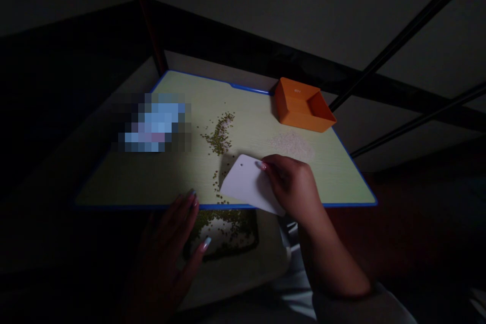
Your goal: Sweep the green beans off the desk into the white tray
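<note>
My right hand (290, 185) grips a flat white scraper (248, 182) with a small hole near one corner, tilted over the front of the table. To the left of the scraper, small green beans (219, 139) lie in a loose patch, with a few pale grains among them and a thin trail running to the front edge. My left hand (176, 235) is at that edge, fingers stretched out and holding nothing. Below the edge, between my hands, a container (256, 250) holds more green beans around a pale bare area.
An orange open box (306, 106) sits at the table's back right corner. A thin spread of pale grains (292, 144) lies in front of it. On the left is a blurred-out bright object (155, 124). The pale table (121, 177) has a blue rim; the surroundings are dark.
</note>
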`<act>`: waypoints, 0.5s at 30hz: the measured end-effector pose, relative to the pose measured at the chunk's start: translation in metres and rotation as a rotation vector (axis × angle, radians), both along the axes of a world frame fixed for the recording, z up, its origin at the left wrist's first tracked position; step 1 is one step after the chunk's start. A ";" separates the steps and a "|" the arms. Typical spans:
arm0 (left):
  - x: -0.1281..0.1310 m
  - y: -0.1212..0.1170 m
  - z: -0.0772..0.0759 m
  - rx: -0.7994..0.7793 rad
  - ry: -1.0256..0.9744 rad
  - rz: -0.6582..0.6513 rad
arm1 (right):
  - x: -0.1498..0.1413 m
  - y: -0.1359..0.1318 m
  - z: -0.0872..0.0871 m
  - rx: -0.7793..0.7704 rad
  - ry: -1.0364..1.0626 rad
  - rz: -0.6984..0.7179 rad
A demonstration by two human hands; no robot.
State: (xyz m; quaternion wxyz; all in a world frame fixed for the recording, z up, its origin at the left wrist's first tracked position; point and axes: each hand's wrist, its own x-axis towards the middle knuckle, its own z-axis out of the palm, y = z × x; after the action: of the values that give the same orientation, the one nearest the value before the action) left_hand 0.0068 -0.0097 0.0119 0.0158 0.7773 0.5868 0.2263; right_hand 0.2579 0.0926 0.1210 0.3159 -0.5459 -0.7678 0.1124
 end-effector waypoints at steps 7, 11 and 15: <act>0.001 -0.001 -0.003 -0.009 0.005 0.013 | -0.003 0.003 0.000 -0.048 0.006 0.031; 0.000 -0.001 -0.004 -0.004 0.001 0.015 | -0.005 0.003 -0.001 -0.071 0.031 0.055; 0.000 0.000 -0.003 0.000 0.015 0.008 | -0.006 0.002 0.001 -0.086 0.038 0.098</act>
State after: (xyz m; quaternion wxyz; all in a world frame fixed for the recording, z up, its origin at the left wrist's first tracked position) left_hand 0.0071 -0.0099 0.0086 0.0104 0.7765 0.5902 0.2204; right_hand 0.2517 0.0942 0.1218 0.3009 -0.5186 -0.7819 0.1709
